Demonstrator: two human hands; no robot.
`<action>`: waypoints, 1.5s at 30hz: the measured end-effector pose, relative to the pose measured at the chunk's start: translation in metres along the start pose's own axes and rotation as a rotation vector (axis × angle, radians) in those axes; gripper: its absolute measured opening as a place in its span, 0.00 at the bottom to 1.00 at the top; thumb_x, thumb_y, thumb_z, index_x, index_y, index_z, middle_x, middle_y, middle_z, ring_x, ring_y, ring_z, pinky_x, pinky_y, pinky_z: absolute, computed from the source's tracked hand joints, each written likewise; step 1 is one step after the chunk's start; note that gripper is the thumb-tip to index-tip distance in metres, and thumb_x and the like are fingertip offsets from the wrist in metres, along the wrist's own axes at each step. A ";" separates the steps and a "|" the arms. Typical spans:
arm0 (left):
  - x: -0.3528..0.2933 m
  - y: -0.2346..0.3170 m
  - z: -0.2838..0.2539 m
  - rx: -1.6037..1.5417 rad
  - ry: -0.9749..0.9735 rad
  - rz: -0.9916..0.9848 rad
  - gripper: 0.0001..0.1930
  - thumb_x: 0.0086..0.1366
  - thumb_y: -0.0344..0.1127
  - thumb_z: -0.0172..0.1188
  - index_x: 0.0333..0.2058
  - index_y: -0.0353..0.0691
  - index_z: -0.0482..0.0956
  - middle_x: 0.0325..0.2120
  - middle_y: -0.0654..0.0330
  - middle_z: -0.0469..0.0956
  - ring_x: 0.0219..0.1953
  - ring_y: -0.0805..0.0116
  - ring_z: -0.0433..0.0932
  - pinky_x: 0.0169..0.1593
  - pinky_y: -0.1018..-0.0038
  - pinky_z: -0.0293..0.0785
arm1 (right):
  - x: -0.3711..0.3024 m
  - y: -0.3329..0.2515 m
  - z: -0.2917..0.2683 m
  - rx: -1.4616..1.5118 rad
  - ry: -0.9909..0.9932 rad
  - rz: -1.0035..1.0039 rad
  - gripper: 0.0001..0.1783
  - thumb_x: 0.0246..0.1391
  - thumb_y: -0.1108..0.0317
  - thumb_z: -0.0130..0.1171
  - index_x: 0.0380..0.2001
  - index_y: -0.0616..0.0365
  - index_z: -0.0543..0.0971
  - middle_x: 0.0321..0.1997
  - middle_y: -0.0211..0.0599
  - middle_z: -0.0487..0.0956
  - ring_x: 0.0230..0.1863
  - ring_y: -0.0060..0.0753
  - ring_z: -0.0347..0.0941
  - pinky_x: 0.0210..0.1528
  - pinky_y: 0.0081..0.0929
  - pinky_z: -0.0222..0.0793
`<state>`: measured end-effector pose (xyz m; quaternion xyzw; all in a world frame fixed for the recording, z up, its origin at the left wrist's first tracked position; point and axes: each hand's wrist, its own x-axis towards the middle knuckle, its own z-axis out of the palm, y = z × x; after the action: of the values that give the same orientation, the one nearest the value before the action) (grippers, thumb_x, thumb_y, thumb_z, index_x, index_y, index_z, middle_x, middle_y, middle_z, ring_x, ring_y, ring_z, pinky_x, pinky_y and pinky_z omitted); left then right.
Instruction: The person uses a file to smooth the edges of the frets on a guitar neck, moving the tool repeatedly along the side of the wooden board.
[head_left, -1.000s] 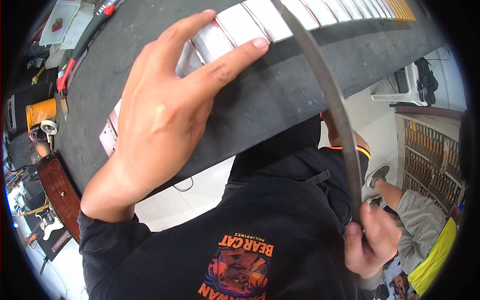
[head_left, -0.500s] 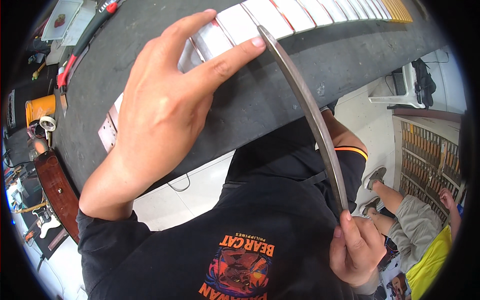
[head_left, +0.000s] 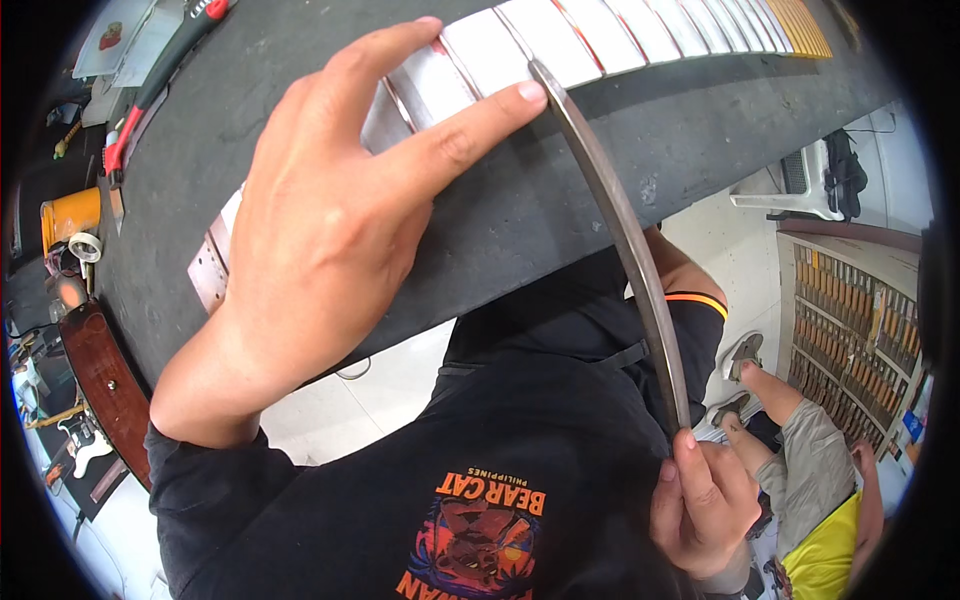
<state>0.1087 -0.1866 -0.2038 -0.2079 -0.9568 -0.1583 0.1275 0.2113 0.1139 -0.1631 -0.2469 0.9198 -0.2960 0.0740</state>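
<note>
My left hand (head_left: 330,220) lies over a guitar neck (head_left: 505,48) whose fingerboard is covered in white tape, with bare metal frets showing between the strips. Its index finger reaches across the board and its thumb rests at the near edge, beside the file tip; the other fingers are hidden. A long, narrow metal file (head_left: 632,240) slants from the neck toward my body, its tip at the end of one fret. Low on the right, my right hand (head_left: 710,510) pinches the file's near end. Beyond my left wrist shows the drilled headstock (head_left: 207,275).
The neck rests on a dark workbench (head_left: 480,240). At left are a red-and-black tool (head_left: 125,135), an orange container (head_left: 72,213), a tape roll (head_left: 85,247) and a brown guitar body (head_left: 105,385). On the right are a white chair (head_left: 800,190), a tool rack (head_left: 855,340) and another person (head_left: 820,450).
The whole view has shifted slightly. The file tip stays at the same fret, with my left thumb beside it. The other person's raised forearm has come down.
</note>
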 end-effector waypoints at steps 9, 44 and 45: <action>0.000 -0.005 -0.001 0.012 0.006 0.016 0.32 0.55 0.13 0.55 0.52 0.57 0.83 0.55 0.47 0.73 0.44 0.55 0.82 0.42 0.66 0.82 | 0.090 0.000 0.019 -0.011 0.063 -0.085 0.30 0.45 0.87 0.59 0.55 0.63 0.79 0.24 0.37 0.73 0.21 0.29 0.71 0.25 0.24 0.68; 0.001 -0.003 -0.001 -0.067 0.024 -0.001 0.28 0.59 0.14 0.54 0.52 0.54 0.83 0.54 0.46 0.73 0.45 0.57 0.82 0.41 0.69 0.84 | 0.051 0.016 0.031 0.024 0.122 -0.125 0.34 0.38 0.87 0.62 0.55 0.63 0.79 0.25 0.35 0.73 0.19 0.29 0.70 0.21 0.26 0.69; 0.000 -0.004 0.000 -0.067 0.024 0.001 0.28 0.59 0.14 0.54 0.52 0.54 0.83 0.54 0.46 0.73 0.45 0.57 0.82 0.41 0.69 0.84 | 0.037 0.018 0.028 0.016 0.114 -0.122 0.34 0.38 0.87 0.62 0.55 0.63 0.79 0.25 0.36 0.73 0.19 0.29 0.71 0.20 0.25 0.69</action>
<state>0.1068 -0.1895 -0.2042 -0.2105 -0.9492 -0.1928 0.1320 0.1797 0.0934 -0.1961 -0.2847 0.9033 -0.3210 0.0051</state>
